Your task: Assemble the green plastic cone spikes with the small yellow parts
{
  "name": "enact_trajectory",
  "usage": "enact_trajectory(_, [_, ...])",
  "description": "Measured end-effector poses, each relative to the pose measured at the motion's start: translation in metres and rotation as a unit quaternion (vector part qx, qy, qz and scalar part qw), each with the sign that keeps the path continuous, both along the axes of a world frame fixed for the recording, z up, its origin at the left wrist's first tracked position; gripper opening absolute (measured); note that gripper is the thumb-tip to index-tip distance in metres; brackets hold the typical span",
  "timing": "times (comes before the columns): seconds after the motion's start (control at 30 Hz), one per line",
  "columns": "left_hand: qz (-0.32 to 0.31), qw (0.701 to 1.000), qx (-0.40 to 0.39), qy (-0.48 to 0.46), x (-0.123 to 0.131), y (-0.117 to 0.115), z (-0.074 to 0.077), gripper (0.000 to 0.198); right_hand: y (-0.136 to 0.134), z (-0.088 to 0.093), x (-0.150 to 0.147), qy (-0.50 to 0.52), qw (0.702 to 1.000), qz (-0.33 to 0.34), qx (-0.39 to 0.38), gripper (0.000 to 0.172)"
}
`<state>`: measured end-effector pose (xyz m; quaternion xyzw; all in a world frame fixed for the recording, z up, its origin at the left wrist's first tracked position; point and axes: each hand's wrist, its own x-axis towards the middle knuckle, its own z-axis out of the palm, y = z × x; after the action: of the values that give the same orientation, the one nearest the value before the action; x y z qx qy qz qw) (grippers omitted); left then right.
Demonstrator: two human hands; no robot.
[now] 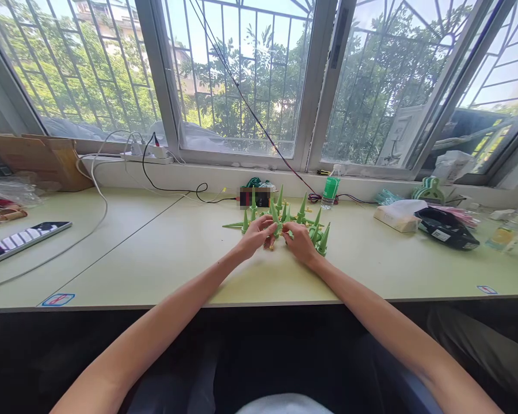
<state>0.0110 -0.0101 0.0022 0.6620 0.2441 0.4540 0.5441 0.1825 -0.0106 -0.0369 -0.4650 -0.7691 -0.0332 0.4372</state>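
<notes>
The left hand (259, 231) pinches a pale-green pointed cone (274, 214), its tip standing up above the thumb and fingers, in front of the body over the table (164, 241). The right hand (301, 241) has its fingertips drawn together just beside the cone's base; whether they grip it or some small yellow part (too tiny to make out) I cannot tell. More green cones (302, 208) crowd behind both hands, partly covered by them, and a pixelated patch hides much of the phone (263, 199) beyond.
</notes>
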Motion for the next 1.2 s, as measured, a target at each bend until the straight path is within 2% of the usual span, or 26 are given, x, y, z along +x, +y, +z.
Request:
enact_trajectory(0.33, [0.036, 0.999, -0.025, -0.01, 0.001, 0.003, -0.002, 0.043, -0.006, 0.011, 0.005, 0.112, 0.991, -0.016, 0.078, 0.013])
enact_trajectory(0.53, [0.042, 0.999, -0.011, 0.003, 0.001, 0.004, -0.004, 0.043, -0.012, 0.014, 0.0, 0.129, 0.989, 0.013, 0.065, 0.016])
enact_trajectory(0.73, [0.027, 0.999, 0.0, 0.023, 0.001, 0.005, -0.006, 0.044, -0.014, 0.016, -0.004, 0.16, 0.98, 0.071, 0.096, 0.013])
enact_trajectory(1.2, [0.022, 0.999, 0.019, 0.032, 0.001, 0.007, -0.008, 0.048, -0.016, 0.016, -0.004, 0.179, 0.977, 0.095, 0.065, 0.01])
